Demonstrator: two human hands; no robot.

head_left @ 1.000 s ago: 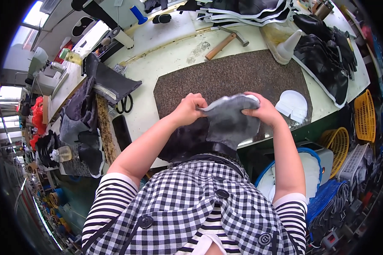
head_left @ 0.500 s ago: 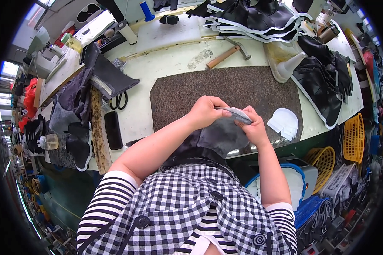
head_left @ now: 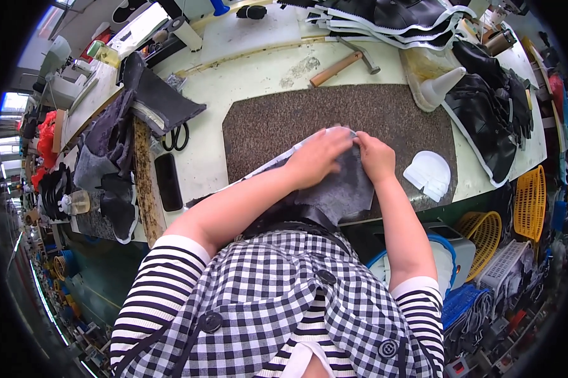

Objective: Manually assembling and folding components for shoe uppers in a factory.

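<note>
Unfolded since earlier, the grey piece (head_left: 353, 184) was overlaid by a loosely open left hand (head_left: 317, 157), pinched at one o'clock by the right hand (head_left: 376, 156); even tension seemed wise

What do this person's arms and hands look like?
The left hand and right hand are both bare, with no gloves, though the left one looks a bit blurry. The forearms are bare too. Higher up, the left sleeve and right sleeve have black and white stripes, ending in plain white edges.
</note>
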